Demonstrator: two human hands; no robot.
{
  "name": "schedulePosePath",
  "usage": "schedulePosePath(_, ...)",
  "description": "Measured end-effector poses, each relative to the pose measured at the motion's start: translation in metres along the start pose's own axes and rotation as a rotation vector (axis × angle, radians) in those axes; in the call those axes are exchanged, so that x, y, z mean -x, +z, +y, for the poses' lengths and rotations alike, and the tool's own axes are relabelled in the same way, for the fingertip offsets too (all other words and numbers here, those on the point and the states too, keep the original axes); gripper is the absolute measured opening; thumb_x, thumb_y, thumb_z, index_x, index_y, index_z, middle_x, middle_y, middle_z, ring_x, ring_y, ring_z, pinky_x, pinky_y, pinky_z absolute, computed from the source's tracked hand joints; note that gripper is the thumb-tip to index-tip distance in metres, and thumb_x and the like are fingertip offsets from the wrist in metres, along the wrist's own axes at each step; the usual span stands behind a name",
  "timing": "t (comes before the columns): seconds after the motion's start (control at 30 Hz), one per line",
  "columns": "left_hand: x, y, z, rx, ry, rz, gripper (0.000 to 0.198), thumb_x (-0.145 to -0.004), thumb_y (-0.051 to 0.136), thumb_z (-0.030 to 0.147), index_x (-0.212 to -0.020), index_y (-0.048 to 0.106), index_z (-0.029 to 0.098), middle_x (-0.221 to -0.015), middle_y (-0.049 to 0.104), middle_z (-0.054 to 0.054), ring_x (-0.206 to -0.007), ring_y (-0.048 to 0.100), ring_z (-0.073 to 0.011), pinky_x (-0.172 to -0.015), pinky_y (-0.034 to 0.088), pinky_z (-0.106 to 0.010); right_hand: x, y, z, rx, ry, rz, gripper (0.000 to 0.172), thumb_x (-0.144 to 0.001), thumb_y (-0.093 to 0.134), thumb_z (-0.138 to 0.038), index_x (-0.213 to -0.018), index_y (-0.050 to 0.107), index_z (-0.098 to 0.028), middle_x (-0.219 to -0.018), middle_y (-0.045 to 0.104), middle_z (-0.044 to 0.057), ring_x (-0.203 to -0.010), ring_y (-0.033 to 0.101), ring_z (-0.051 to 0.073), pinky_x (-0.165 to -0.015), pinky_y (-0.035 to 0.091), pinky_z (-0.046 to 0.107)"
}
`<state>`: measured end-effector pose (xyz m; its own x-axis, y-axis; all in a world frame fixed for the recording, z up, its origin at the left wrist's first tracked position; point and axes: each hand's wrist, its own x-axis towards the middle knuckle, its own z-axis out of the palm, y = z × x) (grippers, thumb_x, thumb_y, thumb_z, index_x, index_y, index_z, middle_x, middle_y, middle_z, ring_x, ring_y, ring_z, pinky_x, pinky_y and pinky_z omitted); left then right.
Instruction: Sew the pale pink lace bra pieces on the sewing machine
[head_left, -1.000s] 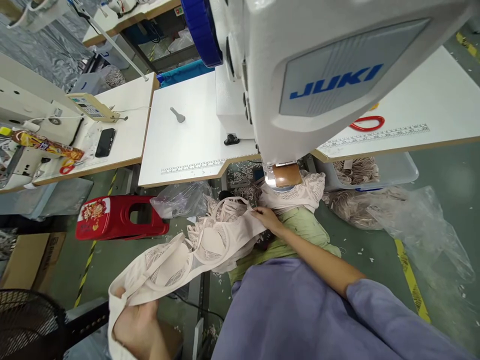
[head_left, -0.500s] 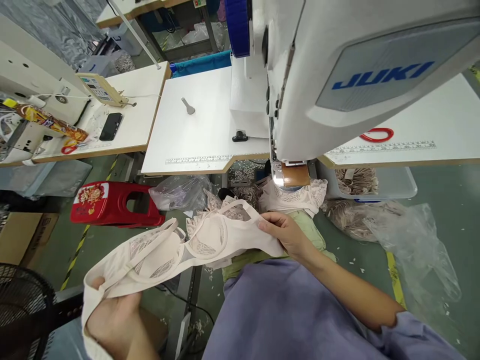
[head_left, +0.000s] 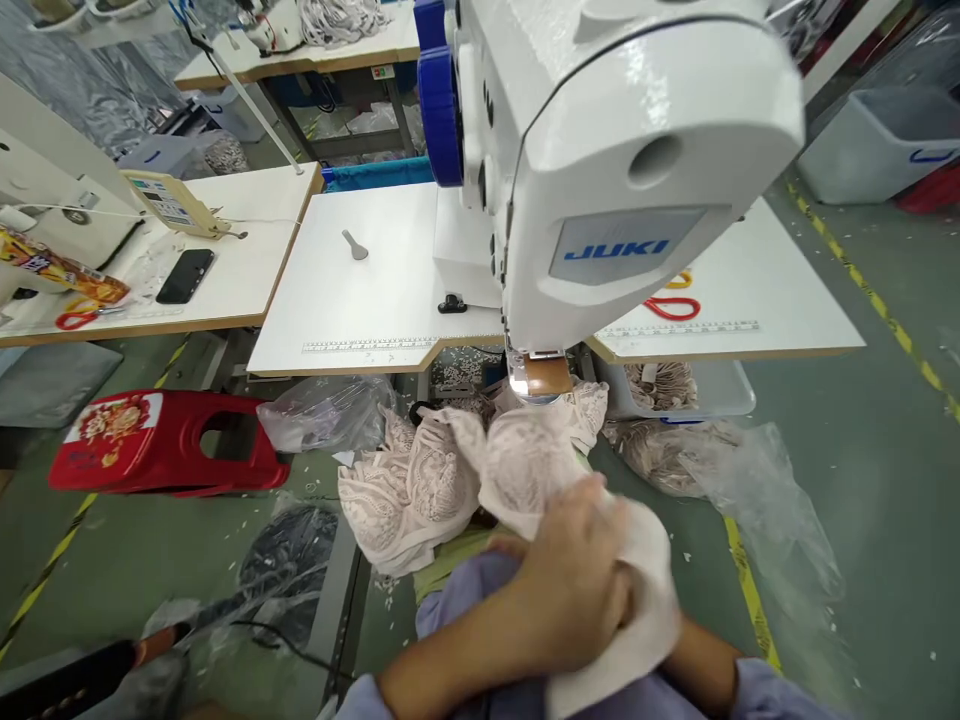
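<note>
1. A plain garment of soft, matte, lavender-purple cloth [head_left: 469, 590] clothes the body, softly creased where it shows over the lap.
2. The left sleeve [head_left: 362, 702], in the same lavender-purple, is cut off by the lower edge of the view.
3. The right sleeve [head_left: 776, 692] matches in colour, loose and wide at its opening.
4. Both forearms [head_left: 457, 640] are bare below the sleeves.
5. The left grip [head_left: 570, 580] is a bare hand, blurred; the right is mostly hidden.

Bra [head_left: 517, 465] pale pink, lace-patterned; stool [head_left: 174, 435] red; handwheel [head_left: 439, 115] blue.
</note>
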<state>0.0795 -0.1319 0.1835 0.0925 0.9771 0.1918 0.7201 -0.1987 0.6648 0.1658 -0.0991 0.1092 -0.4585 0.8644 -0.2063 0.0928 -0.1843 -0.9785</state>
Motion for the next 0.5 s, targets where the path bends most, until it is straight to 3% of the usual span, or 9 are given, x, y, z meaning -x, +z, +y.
schedulePosePath(0.07, -0.003, 0.021, -0.002, 0.142, 0.394, -0.150, 0.041, -0.091, 0.053, 0.029, -0.130, 0.061, 0.019, -0.134, 0.062, -0.013, -0.127, 0.057, -0.0247, -0.109, 0.046, -0.039, 0.006, -0.016, -0.001, -0.082, 0.033, 0.097, 0.041, -0.094, 0.055, -0.053, -0.130, 0.060, -0.032, -0.138, 0.059, 0.008, -0.122, 0.058, 0.025, -0.100, 0.052, 0.046)
schedulePosePath(0.1, 0.000, 0.029, -0.008, 0.172, 0.475, -0.155, 0.050, -0.087, 0.055, 0.023, -0.137, 0.053, 0.020, -0.140, 0.057, -0.014, -0.136, 0.049, -0.0266, -0.114, 0.041, -0.043, 0.008, -0.025, -0.004, -0.141, 0.049, 0.145, 0.043, -0.094, 0.052, -0.057, -0.129, 0.061, -0.034, -0.134, 0.063, 0.007, -0.121, 0.060, 0.026, -0.097, 0.055, 0.046)
schedulePosePath(0.13, 0.003, 0.039, -0.018, 0.172, 0.461, -0.113, 0.062, -0.085, 0.058, 0.023, -0.145, 0.043, 0.019, -0.146, 0.050, -0.017, -0.142, 0.041, -0.0299, -0.116, 0.036, -0.051, 0.010, -0.034, -0.008, -0.241, 0.080, 0.201, 0.047, -0.092, 0.051, -0.062, -0.128, 0.063, -0.034, -0.129, 0.066, 0.006, -0.121, 0.061, 0.027, -0.096, 0.056, 0.046)
schedulePosePath(0.17, 0.007, 0.050, -0.029, 0.156, 0.346, 0.007, 0.072, -0.083, 0.061, 0.027, -0.149, 0.034, 0.020, -0.146, 0.048, -0.019, -0.143, 0.038, -0.0322, -0.115, 0.035, -0.055, 0.013, -0.041, -0.012, -0.382, 0.119, 0.265, 0.050, -0.090, 0.051, -0.064, -0.126, 0.065, -0.033, -0.126, 0.068, 0.005, -0.122, 0.061, 0.028, -0.097, 0.057, 0.046)
schedulePosePath(0.23, 0.012, 0.075, -0.057, 0.076, 0.200, 0.068, 0.091, -0.081, 0.066, 0.034, -0.155, 0.017, 0.016, -0.154, 0.032, -0.027, -0.147, 0.026, -0.0413, -0.110, 0.035, -0.066, 0.021, -0.049, -0.021, -0.731, 0.206, 0.377, 0.048, -0.090, 0.053, -0.061, -0.121, 0.067, -0.029, -0.127, 0.069, 0.004, -0.128, 0.058, 0.025, -0.103, 0.054, 0.045)
schedulePosePath(0.3, 0.008, 0.100, -0.083, 0.009, 0.139, 0.106, 0.093, -0.083, 0.065, 0.030, -0.156, 0.008, 0.021, -0.151, 0.035, -0.028, -0.144, 0.033, -0.0406, -0.107, 0.039, -0.066, 0.032, -0.052, -0.028, -1.003, 0.275, 0.418, 0.040, -0.088, 0.059, -0.056, -0.116, 0.069, -0.029, -0.132, 0.066, 0.003, -0.133, 0.054, 0.023, -0.106, 0.052, 0.043)
schedulePosePath(0.4, -0.008, 0.121, -0.109, -0.043, 0.057, 0.132, 0.091, -0.081, 0.067, 0.029, -0.154, 0.012, 0.022, -0.147, 0.041, -0.027, -0.141, 0.038, -0.0418, -0.108, 0.035, -0.069, 0.046, -0.059, -0.031, -1.068, 0.326, 0.391, 0.040, -0.086, 0.061, -0.058, -0.114, 0.070, -0.031, -0.134, 0.066, 0.002, -0.133, 0.054, 0.023, -0.106, 0.051, 0.043)
schedulePosePath(0.5, -0.020, 0.121, -0.109, -0.022, 0.072, 0.047, 0.103, -0.072, 0.077, 0.041, -0.152, 0.018, 0.017, -0.153, 0.033, -0.030, -0.144, 0.030, -0.0469, -0.110, 0.030, -0.071, 0.050, -0.074, -0.028, -1.024, 0.354, 0.417, 0.040, -0.084, 0.065, -0.056, -0.116, 0.069, -0.032, -0.132, 0.067, 0.001, -0.134, 0.054, 0.021, -0.104, 0.053, 0.039)
